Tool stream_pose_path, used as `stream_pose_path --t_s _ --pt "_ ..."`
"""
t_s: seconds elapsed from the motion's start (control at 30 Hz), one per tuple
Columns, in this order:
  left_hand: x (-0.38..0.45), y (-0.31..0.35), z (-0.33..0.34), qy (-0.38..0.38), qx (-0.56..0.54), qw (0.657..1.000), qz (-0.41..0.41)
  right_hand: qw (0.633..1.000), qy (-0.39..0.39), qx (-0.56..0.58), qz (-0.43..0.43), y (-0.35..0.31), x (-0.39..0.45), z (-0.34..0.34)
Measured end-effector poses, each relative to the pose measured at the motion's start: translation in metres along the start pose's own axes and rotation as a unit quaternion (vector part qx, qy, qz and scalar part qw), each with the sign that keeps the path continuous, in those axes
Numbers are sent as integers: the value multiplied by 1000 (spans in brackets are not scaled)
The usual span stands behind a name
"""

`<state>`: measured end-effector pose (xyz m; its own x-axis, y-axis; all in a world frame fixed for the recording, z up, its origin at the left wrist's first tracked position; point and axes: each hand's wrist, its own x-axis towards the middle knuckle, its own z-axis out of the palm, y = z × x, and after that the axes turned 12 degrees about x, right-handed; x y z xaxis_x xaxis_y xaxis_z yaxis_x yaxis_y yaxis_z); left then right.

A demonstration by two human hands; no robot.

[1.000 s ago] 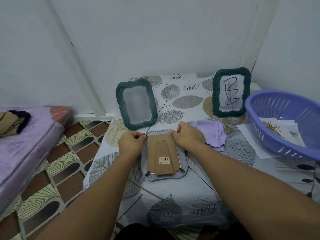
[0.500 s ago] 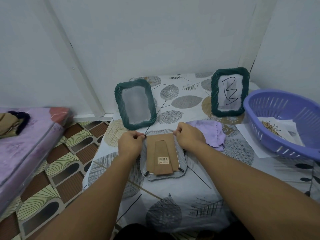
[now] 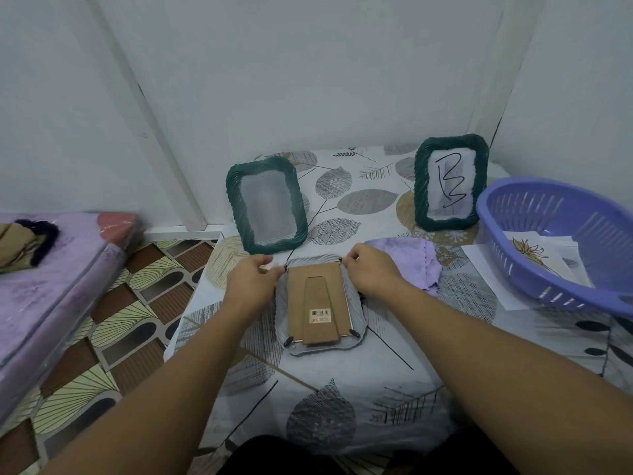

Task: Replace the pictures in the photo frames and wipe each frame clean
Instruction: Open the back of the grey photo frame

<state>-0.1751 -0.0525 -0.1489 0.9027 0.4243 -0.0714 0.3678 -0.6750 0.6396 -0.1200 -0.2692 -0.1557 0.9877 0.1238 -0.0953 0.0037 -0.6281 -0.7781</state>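
We saw the table (image 3: 342, 389) in its leaf-print cloth, the purple basket (image 3: 548, 241) at three o'clock, and two green frames standing at eleven (image 3: 265, 205) and one o'clock (image 3: 450, 181). The face-down frame (image 3: 318, 305) lay at centre, cardboard back up. Both forearms reached forward; the left hand (image 3: 251, 282) and right hand (image 3: 371, 272) pinched its top corner clips.
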Motion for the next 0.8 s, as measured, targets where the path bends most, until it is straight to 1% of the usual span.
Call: stream_pose_path --t_s 0.07,0.17,0.27,0.4,0.6,0.73,0.8 --pt "-7 -4 -8 5 64 998 16 1000 -3 18 -18 2 -7 -5" --pt "-21 -8 -15 -21 149 988 29 997 11 -39 -66 8 -19 -9" --pt "-28 -7 -16 -32 185 982 35 994 6 -74 -75 10 -26 -9" --pt "-24 -4 -15 -42 173 984 24 995 10 -74 -71 9 -25 -7" --pt "-22 0 -10 -27 136 990 17 995 34 -69 -70 11 -17 -5" --pt "-38 -5 -12 -5 102 994 28 992 40 -55 -106 15 -26 -4" --pt "-52 -8 -17 -2 60 997 53 990 44 -9 -137 17 -36 -5"
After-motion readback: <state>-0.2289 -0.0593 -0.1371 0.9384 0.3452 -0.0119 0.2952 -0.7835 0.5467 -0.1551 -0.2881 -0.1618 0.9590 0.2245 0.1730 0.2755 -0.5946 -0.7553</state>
